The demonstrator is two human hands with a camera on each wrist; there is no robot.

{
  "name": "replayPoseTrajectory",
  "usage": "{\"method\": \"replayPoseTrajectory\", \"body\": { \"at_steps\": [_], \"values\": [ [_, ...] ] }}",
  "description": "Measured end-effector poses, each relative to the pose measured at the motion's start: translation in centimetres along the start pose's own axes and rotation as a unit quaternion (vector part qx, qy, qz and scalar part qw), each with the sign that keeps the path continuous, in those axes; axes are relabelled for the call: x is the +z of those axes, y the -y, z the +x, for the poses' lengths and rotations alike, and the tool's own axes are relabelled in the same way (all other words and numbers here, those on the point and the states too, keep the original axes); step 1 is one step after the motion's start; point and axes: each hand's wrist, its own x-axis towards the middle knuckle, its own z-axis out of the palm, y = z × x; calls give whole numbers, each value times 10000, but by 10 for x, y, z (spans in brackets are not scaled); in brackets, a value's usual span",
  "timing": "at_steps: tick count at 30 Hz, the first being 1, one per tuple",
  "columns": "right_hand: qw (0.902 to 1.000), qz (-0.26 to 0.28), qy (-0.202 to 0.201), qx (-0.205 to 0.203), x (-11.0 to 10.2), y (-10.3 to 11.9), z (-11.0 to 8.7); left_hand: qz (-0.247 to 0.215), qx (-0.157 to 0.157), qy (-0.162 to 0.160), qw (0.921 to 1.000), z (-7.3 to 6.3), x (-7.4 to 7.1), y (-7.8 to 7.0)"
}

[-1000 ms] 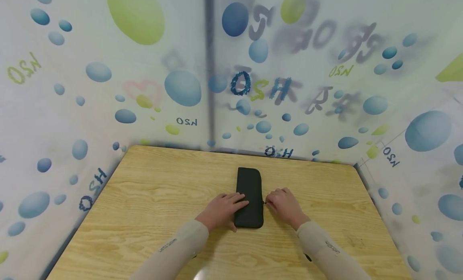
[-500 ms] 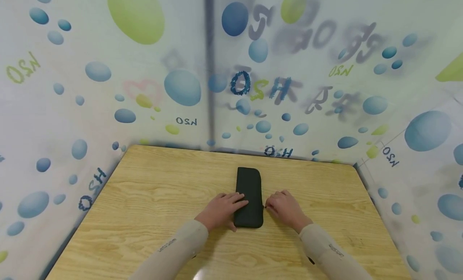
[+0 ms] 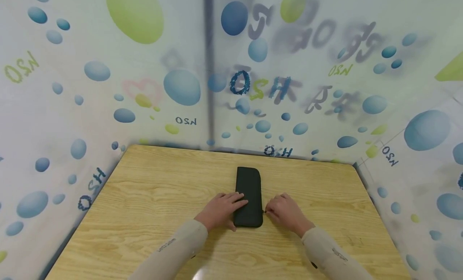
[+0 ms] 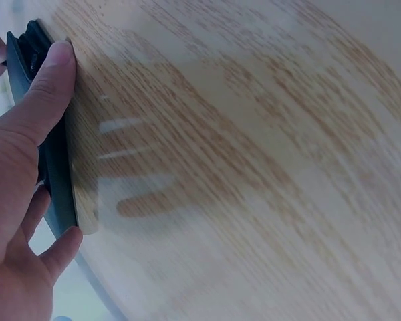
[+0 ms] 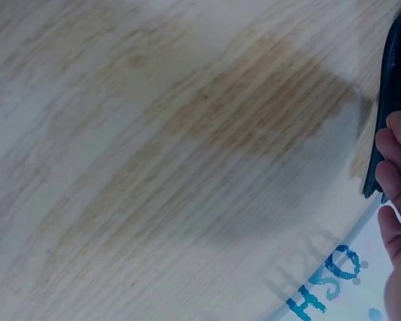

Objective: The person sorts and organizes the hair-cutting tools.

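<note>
A black zippered case (image 3: 250, 183) lies lengthwise on the wooden table. My left hand (image 3: 220, 209) rests on its left side, fingers stretched over the top and thumb low near the table. In the left wrist view the thumb and fingers lie along the edge of the case (image 4: 59, 170). At the right edge, close to the near end, my right hand (image 3: 286, 213) pinches a small dark zipper pull (image 3: 265, 211). The right wrist view shows curled fingers (image 5: 395, 177) beside the case (image 5: 393, 80), whose two layers part slightly at one end.
The light wood table (image 3: 162, 179) extends around the case on all sides. White walls (image 3: 188, 39) printed with blue and green drops and lettering stand right behind it and to both sides.
My right hand has slid toward me along the case's right edge, drawing the zipper pull with it. The left hand and the case have stayed nearly still.
</note>
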Motion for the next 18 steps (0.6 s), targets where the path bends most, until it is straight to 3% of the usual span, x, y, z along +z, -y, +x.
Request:
{"method": "replayPoseTrajectory", "body": {
  "at_steps": [18],
  "values": [
    [9993,283,23,-238,3,4,-8,-12,17,-118,9999,-1,-2,0]
  ]
}}
